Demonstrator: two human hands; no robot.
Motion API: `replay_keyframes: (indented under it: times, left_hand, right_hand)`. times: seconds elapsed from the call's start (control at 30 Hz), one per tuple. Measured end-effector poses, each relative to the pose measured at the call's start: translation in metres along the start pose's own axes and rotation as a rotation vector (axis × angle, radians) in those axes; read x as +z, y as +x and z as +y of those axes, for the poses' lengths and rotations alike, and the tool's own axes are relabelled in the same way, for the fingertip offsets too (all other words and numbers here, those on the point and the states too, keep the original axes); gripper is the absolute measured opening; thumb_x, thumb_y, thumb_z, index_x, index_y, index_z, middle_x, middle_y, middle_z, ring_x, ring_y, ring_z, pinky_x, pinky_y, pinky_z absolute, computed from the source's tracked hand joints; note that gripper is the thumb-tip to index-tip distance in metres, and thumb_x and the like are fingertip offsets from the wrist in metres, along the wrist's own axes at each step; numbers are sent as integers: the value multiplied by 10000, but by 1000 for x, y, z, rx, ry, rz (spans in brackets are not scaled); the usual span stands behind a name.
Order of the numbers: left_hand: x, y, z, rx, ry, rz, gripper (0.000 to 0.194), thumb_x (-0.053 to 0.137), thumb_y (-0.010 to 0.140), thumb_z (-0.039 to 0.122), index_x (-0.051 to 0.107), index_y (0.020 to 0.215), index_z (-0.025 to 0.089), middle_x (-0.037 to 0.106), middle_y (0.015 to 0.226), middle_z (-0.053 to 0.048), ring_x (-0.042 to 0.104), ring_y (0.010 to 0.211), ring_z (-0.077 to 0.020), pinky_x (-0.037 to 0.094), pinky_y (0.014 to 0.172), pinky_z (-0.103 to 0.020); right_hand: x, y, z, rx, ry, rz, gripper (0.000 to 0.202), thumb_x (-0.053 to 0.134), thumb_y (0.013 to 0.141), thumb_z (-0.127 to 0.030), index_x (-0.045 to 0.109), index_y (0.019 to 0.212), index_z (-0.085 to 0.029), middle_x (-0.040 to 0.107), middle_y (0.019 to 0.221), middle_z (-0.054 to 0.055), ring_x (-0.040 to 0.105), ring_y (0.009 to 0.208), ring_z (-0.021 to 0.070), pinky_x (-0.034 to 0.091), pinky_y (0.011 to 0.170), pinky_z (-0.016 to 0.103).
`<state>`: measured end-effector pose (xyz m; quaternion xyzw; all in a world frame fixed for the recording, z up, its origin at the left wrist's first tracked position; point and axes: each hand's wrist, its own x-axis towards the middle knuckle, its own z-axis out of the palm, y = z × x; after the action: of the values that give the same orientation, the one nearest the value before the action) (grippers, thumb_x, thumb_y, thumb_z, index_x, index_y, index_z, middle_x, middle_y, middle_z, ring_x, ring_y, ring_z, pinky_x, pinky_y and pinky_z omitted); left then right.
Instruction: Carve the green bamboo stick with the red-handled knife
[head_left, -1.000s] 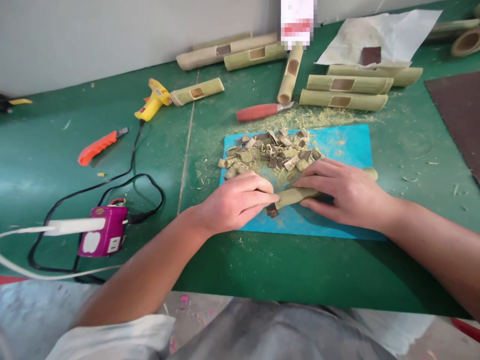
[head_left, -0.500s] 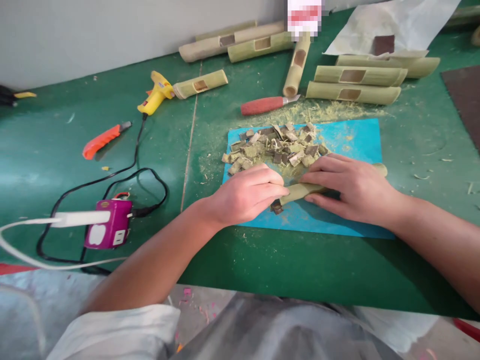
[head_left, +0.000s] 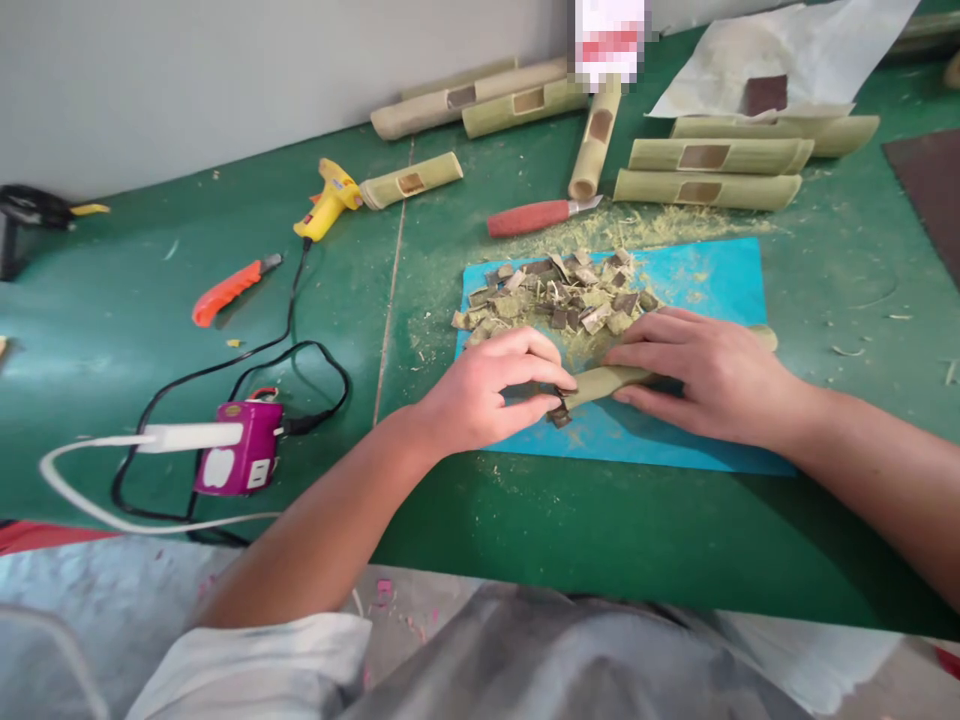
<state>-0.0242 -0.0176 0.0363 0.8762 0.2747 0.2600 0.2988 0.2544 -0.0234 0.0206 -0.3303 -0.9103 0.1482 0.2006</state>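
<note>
A pale green bamboo tube [head_left: 604, 383] lies slanted on a blue sheet [head_left: 697, 440]. My right hand [head_left: 694, 375] wraps over its middle from above, thumb on the near side. At the tube's left end, a dark brown piece of sheet material [head_left: 559, 412] sticks out and hangs past the rim. My left hand [head_left: 499, 390] pinches that piece between thumb and fingertips, with a gap showing behind them. Part of the piece is hidden by my fingers. Just beyond both hands lies a heap of bamboo chips and dark scraps [head_left: 559, 295].
Behind the sheet lie a red-handled knife [head_left: 532, 217] and several notched bamboo tubes [head_left: 705, 188]. To the left are an orange utility knife [head_left: 232, 290], a yellow glue gun [head_left: 330, 205] and a purple power adapter [head_left: 240, 445] with cables. A dark brown sheet [head_left: 930, 200] lies far right.
My left thumb has dropped away from the fingers, opening a gap and showing more of the dark piece. My right hand stays on the tube. The view has shifted slightly left.
</note>
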Motion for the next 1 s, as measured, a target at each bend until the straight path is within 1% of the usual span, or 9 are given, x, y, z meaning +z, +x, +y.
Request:
replay_keyframes:
  times: [0.17, 0.27, 0.47, 0.53, 0.6, 0.7, 0.8, 0.9, 1.0]
  left_hand:
    - [1, 0, 2, 33, 12, 24, 156, 653, 937, 106, 751, 1036, 175, 735, 978, -63, 701, 895, -133, 585, 838, -263]
    - [3, 1, 3, 32, 30, 53, 121, 668, 936, 115, 752, 1001, 174, 739, 948, -59, 705, 880, -132, 588, 829, -260]
    - [6, 2, 6, 34, 15, 64, 77, 679, 920, 101, 718, 960, 155, 765, 995, -74, 723, 968, -152, 590, 913, -282]
    - [7, 1, 6, 20, 25, 84, 107, 696, 909, 103, 719, 1002, 150, 765, 990, -70, 720, 935, -144, 591, 879, -264]
    - [8, 0, 7, -1, 48, 130, 150, 722, 896, 119, 725, 1043, 145, 759, 988, -68, 710, 879, -131, 588, 822, -245]
    - [9, -1, 7, -19, 83, 176, 111, 745, 892, 148, 741, 1003, 144, 755, 963, -63, 709, 844, -124, 583, 792, -236]
    - [10, -1, 5, 14, 110, 153, 61, 734, 903, 143, 752, 960, 156, 757, 943, -58, 724, 876, -130, 590, 828, -243]
    - [8, -2, 2, 70, 118, 123, 80, 739, 904, 157, 757, 981, 168, 756, 952, -62, 726, 878, -135, 600, 826, -258]
    - [7, -2, 1, 53, 93, 105, 93, 753, 895, 176, 756, 988, 172, 755, 962, -64, 726, 885, -144, 603, 829, -273]
  right_hand:
    - [1, 0, 0, 2, 5, -4, 323, 547, 1003, -384, 742, 1149, -172, 724, 1052, 120, 670, 955, 259, 514, 755, 362]
    - [1, 0, 1, 5, 6, 6, 320, 556, 999, -381, 742, 1146, -168, 721, 1048, 118, 669, 951, 259, 514, 750, 362]
    - [1, 0, 1, 10, 9, -5, 326, 552, 996, -378, 742, 1163, -173, 725, 1053, 119, 670, 966, 261, 514, 765, 364]
    - [1, 0, 0, 15, 12, -12, 331, 547, 995, -378, 742, 1167, -172, 723, 1059, 121, 669, 972, 267, 514, 768, 370]
    - [0, 0, 0, 20, 16, -20, 333, 551, 993, -379, 742, 1173, -174, 722, 1066, 123, 669, 977, 271, 513, 770, 374]
    - [0, 1, 0, 24, 18, -22, 331, 563, 988, -380, 742, 1179, -177, 723, 1072, 124, 669, 980, 272, 509, 770, 371]
    - [1, 0, 1, 26, 12, -15, 334, 560, 992, -385, 742, 1181, -179, 724, 1064, 121, 670, 963, 265, 504, 756, 361]
    - [1, 0, 1, 18, 9, -9, 329, 560, 993, -384, 745, 1172, -179, 726, 1054, 118, 669, 947, 258, 502, 745, 356]
    - [1, 0, 1, 12, 9, -3, 331, 564, 992, -389, 747, 1168, -176, 727, 1055, 121, 671, 948, 262, 504, 740, 358]
